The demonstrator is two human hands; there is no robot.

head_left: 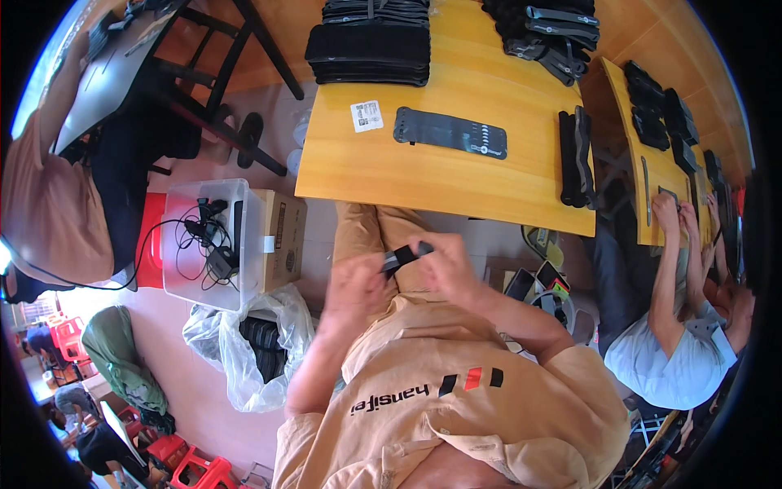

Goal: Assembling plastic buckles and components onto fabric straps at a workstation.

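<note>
Above my lap, both hands are closed on a short black strap (400,258). My left hand (359,284) grips its left end, and its fingers are slightly blurred. My right hand (447,266) pinches the other end, where a dark tip sticks out between thumb and fingers. Part of the strap is hidden in the hands. On the yellow wooden table (358,175) ahead lies a flat dark grey strap panel (450,133) with a row of light marks. Left of that panel is a white printed label card (366,116).
Stacked black straps (368,54) stand at the table's far left, more straps (554,37) at far right, and a folded pair (576,159) by the right edge. A clear bin of cables (208,244), a cardboard box (281,240) and a plastic bag (252,350) sit left. A co-worker (672,359) sits right.
</note>
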